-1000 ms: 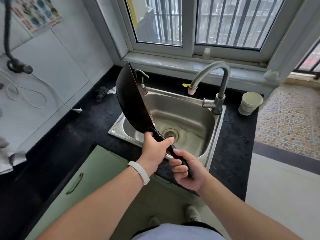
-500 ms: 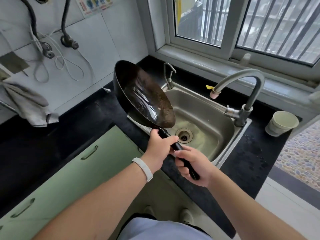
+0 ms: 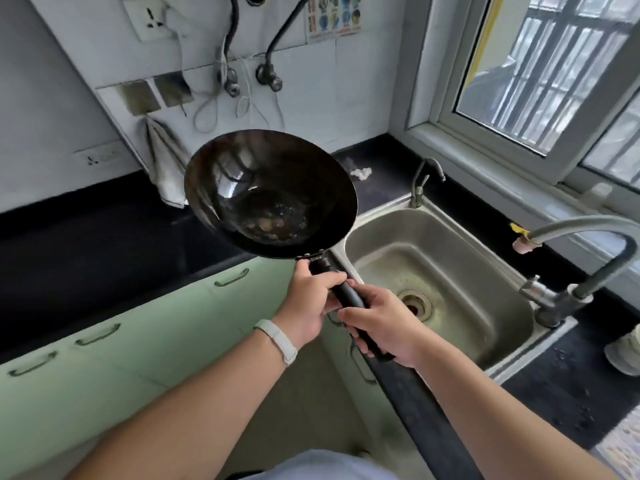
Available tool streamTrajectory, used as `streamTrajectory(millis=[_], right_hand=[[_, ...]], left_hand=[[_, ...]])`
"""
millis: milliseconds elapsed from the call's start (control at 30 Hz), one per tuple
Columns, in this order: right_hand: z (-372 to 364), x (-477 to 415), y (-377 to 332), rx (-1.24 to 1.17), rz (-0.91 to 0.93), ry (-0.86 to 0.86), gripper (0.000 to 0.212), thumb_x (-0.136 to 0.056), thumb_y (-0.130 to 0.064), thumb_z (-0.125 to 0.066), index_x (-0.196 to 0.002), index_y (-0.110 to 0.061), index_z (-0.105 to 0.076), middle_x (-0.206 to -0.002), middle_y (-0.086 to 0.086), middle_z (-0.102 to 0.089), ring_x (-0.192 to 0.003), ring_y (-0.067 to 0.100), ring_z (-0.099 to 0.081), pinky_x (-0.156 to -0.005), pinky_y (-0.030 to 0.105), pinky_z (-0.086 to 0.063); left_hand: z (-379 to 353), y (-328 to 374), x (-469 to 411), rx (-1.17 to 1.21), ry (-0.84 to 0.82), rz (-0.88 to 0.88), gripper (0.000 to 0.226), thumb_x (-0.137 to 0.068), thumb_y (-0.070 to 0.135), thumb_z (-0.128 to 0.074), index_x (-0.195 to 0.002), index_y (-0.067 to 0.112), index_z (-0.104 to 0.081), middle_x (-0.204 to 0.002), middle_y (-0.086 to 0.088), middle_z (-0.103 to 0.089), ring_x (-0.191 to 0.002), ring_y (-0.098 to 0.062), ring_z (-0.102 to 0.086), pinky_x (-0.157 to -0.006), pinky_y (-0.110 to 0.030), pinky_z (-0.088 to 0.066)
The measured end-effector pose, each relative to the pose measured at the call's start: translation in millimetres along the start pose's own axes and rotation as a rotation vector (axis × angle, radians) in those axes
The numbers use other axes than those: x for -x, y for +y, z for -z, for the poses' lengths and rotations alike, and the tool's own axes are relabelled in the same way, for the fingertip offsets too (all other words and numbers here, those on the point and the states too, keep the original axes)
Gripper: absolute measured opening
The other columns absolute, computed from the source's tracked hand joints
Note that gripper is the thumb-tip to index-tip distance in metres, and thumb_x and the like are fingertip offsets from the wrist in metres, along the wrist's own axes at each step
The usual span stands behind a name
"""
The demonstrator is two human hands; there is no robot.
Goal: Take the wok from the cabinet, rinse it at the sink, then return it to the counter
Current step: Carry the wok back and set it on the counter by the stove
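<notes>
A black wok (image 3: pixel 270 192) with a long black handle hangs in the air, its bowl facing up and towards me, with brownish residue at its bottom. It sits above the black counter (image 3: pixel 104 244), just left of the steel sink (image 3: pixel 440 271). My left hand (image 3: pixel 311 299) grips the handle close to the bowl. My right hand (image 3: pixel 381 323) grips the handle's lower end. The sink is empty, its drain in the middle, and no water runs from the curved grey tap (image 3: pixel 571 237).
Green cabinet doors (image 3: pixel 138 334) run under the counter. A grey cloth (image 3: pixel 166 168) hangs on the tiled wall, with sockets, hoses and cords above. A small second tap (image 3: pixel 422 181) stands behind the sink. A pale cup (image 3: pixel 623 351) sits at the right edge. The window is at upper right.
The wok has swung left, from over the sink to above the counter, and turned from edge-on to bowl facing up. Both hands stay on the handle. My view turned left.
</notes>
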State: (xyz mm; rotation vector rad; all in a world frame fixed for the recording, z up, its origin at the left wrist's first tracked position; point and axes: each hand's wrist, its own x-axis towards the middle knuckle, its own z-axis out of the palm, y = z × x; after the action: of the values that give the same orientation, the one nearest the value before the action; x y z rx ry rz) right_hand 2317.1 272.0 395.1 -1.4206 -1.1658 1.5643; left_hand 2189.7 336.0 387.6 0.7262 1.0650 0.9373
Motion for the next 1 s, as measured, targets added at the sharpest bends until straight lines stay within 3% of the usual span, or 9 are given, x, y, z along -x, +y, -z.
streamTrajectory(millis=[167, 300, 467, 533, 767, 1000], right_hand=[[-62, -26, -24, 0.162, 0.046, -0.115, 0.020, -0.092, -0.001, -0.057, -0.112, 0.000, -0.061, -0.057, 0.004, -0.054, -0.041, 0.019, -0.049, -0.042, 0.027, -0.044], [-133, -43, -40, 0.278, 0.072, -0.182, 0.019, -0.092, -0.005, -0.058, -0.112, -0.003, -0.061, -0.058, 0.007, -0.055, -0.043, 0.020, -0.051, -0.043, 0.028, -0.044], [-228, -59, -59, 0.381, 0.109, -0.288, 0.015, -0.092, -0.005, -0.059, -0.101, -0.016, -0.063, -0.058, 0.009, -0.056, -0.043, 0.021, -0.051, -0.044, 0.028, -0.046], [-267, -65, -64, 0.429, 0.121, -0.323, 0.013, -0.091, -0.004, -0.058, -0.101, -0.012, -0.061, -0.059, 0.010, -0.056, -0.044, 0.022, -0.051, -0.044, 0.029, -0.047], [-402, -77, -57, 0.474, 0.129, -0.445, 0.010, -0.089, -0.003, -0.059, -0.096, -0.009, -0.061, -0.059, 0.011, -0.055, -0.042, 0.022, -0.050, -0.045, 0.030, -0.044], [-503, -78, -62, 0.549, 0.156, -0.651, 0.008, -0.089, -0.004, -0.058, -0.093, -0.010, -0.061, -0.062, 0.013, -0.055, -0.045, 0.022, -0.051, -0.046, 0.032, -0.045]], left_hand=[[68, 32, 17, 0.099, 0.059, -0.074, 0.030, -0.090, -0.008, -0.057, -0.116, 0.004, -0.046, -0.095, -0.015, -0.056, -0.076, -0.021, -0.071, -0.077, -0.050, -0.059], [139, 58, 40, 0.185, 0.130, -0.133, 0.026, -0.090, -0.009, -0.058, -0.109, 0.006, -0.048, -0.100, -0.016, -0.055, -0.080, -0.024, -0.070, -0.067, -0.041, -0.059], [232, 84, 70, 0.260, 0.202, -0.197, 0.025, -0.090, -0.008, -0.058, -0.110, 0.005, -0.049, -0.097, -0.011, -0.057, -0.083, -0.023, -0.070, -0.070, -0.039, -0.059], [270, 91, 84, 0.298, 0.217, -0.208, 0.029, -0.091, -0.007, -0.058, -0.116, 0.005, -0.048, -0.097, -0.011, -0.057, -0.086, -0.025, -0.070, -0.074, -0.040, -0.058], [399, 103, 139, 0.315, 0.333, -0.256, 0.034, -0.091, -0.002, -0.062, -0.121, 0.005, -0.047, -0.101, -0.013, -0.059, -0.091, -0.024, -0.071, -0.068, -0.035, -0.057], [490, 105, 193, 0.367, 0.470, -0.335, 0.037, -0.092, 0.001, -0.064, -0.124, 0.004, -0.046, -0.112, -0.017, -0.062, -0.099, -0.027, -0.073, -0.083, -0.045, -0.059]])
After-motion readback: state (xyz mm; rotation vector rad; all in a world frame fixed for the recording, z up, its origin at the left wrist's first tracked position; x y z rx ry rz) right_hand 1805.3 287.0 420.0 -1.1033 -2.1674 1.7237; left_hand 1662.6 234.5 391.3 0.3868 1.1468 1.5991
